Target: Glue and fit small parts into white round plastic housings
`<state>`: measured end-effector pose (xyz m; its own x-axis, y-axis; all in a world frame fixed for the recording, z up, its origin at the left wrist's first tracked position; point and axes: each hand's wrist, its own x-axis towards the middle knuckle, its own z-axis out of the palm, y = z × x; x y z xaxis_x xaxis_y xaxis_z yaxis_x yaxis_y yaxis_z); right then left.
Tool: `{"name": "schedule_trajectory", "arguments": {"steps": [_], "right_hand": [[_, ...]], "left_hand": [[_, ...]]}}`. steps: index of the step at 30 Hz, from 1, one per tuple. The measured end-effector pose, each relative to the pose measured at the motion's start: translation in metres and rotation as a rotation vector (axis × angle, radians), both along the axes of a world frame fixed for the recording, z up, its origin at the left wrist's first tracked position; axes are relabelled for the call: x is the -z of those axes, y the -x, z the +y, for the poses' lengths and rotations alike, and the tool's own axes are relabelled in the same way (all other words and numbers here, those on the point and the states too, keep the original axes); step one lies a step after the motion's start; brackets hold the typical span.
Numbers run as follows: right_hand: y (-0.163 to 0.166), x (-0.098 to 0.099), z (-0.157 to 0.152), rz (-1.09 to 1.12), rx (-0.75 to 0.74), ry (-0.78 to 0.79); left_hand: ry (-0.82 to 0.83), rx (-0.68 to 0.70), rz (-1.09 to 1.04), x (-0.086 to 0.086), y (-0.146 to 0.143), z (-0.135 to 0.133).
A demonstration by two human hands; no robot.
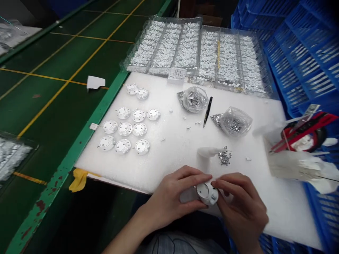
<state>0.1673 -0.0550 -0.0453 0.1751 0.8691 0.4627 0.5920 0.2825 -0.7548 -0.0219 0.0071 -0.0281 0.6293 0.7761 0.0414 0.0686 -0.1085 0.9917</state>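
Currently my left hand (169,197) and right hand (243,208) have fingers clamped on a white plastic cap (208,194); looks light, stiff; best held by its rim.

light: bright, from above | shadows: small, soft | white foam sheet (169,165): glows a bit | edges: bent, blue crate (304,53) blurry

The left hand (169,199) and the right hand (243,211) are close together in front of the body, both with fingers curved inward, and the left forearm (127,236) is slanting up from below.
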Motion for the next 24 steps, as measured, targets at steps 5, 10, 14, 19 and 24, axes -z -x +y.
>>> {"name": "schedule_trajectory", "arguments": {"steps": [5,10,14,19,24], "right_hand": [[0.002,0.004,0.000,-0.044,0.005,-0.016],[0.005,0.007,-0.003,0.140,0.156,0.053],[0.005,0.004,-0.008,0.196,0.229,0.141],[0.007,0.002,-0.011,0.190,0.261,0.176],[0.015,-0.001,-0.011,0.262,0.339,0.228]], "left_hand": [[-0.081,-0.130,0.038,-0.002,0.003,-0.006],[-0.312,-0.482,0.260,-0.019,0.032,0.015],[-0.479,-0.564,0.606,-0.030,0.050,0.050],[-0.536,-0.478,0.941,-0.033,0.049,0.083],[-0.552,-0.430,0.993,-0.033,0.040,0.095]]}}
